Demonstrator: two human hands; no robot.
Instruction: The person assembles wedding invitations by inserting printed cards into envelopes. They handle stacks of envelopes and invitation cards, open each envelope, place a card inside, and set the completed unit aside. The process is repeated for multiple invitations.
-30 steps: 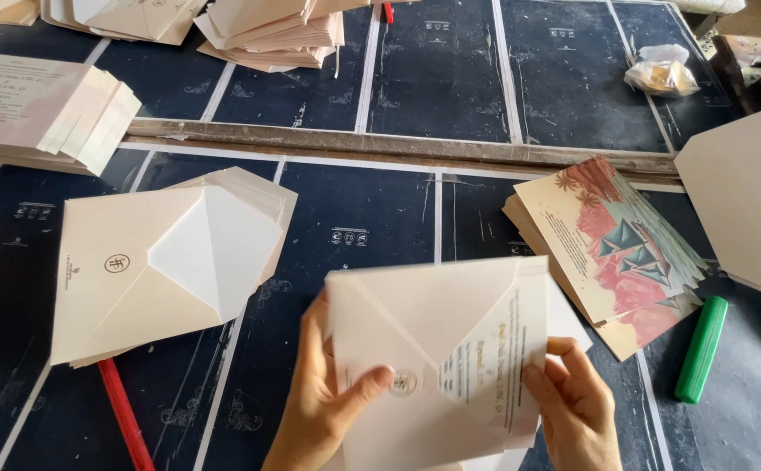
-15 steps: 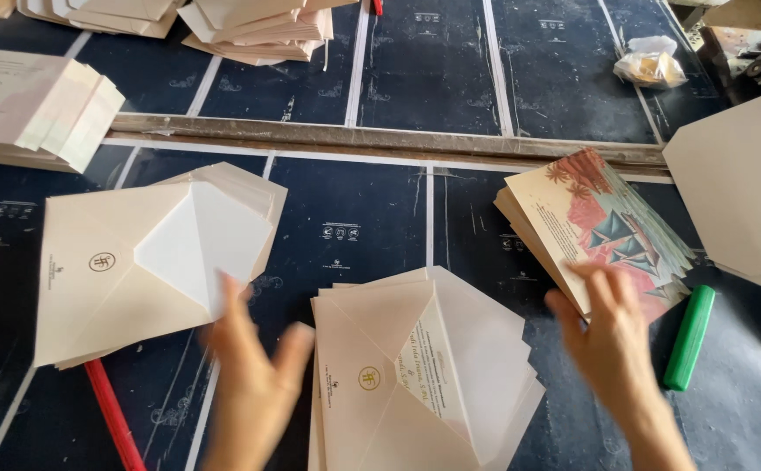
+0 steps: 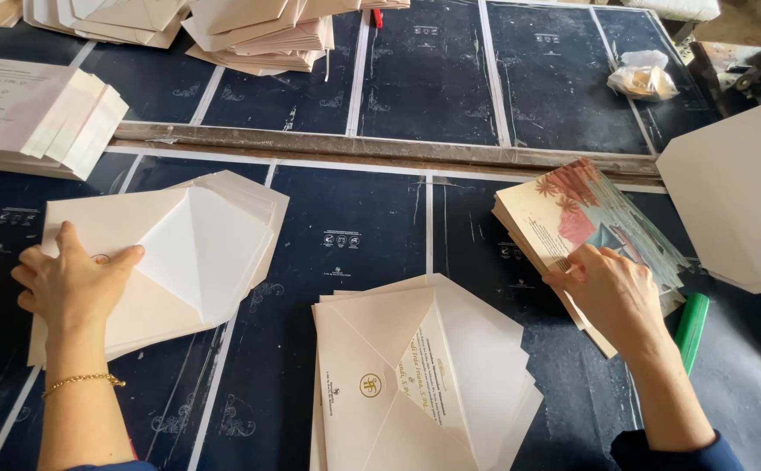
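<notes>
The stack of cream envelopes (image 3: 180, 253), flaps open, lies at the left of the dark worktop (image 3: 354, 218); the left hand (image 3: 71, 279) rests flat on it, fingers spread, gripping nothing. The right hand (image 3: 612, 292) pinches the top card of the floral card stack (image 3: 590, 218) at right. Between them lies a filled envelope pile (image 3: 424, 384), and a green marker (image 3: 691, 321) lies just beside the cards

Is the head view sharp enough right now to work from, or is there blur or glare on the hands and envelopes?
Head view: sharp, no motion blur on the left hand or right hand; soft even daylight, faint shadows only; the white flap of the left envelope stack is bright but not blown out; the middle envelope pile is clear; slight wide-angle bending at the edges.
</notes>
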